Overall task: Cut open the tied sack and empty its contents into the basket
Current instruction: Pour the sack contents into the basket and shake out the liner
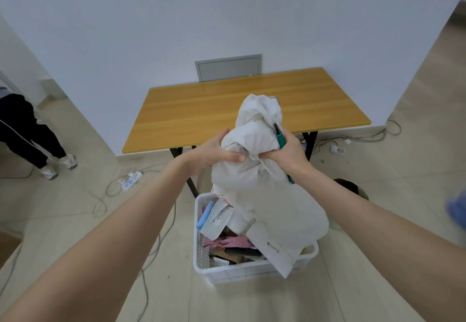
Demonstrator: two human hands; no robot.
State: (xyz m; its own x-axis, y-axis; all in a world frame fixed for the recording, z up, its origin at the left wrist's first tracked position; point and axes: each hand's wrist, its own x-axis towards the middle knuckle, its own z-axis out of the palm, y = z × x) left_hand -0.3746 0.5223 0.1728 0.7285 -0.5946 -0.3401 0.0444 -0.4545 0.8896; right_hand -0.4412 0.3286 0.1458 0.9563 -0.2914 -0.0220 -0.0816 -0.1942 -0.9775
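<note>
Both hands are up on the sack (264,195), and it hangs right over the basket (252,271). The left hand (214,152) has its fingers curled tight into the cloth from 9 o'clock. The right hand (287,152) grips from 3 o'clock, bunching the cloth and clamping a green cutter (279,138) against it. The cutter's dark tip points up toward 12 o'clock, and its other end pokes out below the wrist.

The sack's long axis runs near upright, leaning from 12 down toward 5 o'clock. A crumpled bunch of cloth stands above the fists, pointing at 12. The fat lower part sags down into the basket and drapes over its 3 o'clock rim. I cannot tell which end is the mouth.

Things already lie in the basket at its 9 o'clock side: a blue stick (205,214), paper packets and pink cloth (227,242). The basket sits on the floor, just in front of the wooden surface (201,110) at 12 o'clock. A power strip (131,178) lies on the floor at 9 o'clock, and another person's legs (25,132) stand beyond it.
</note>
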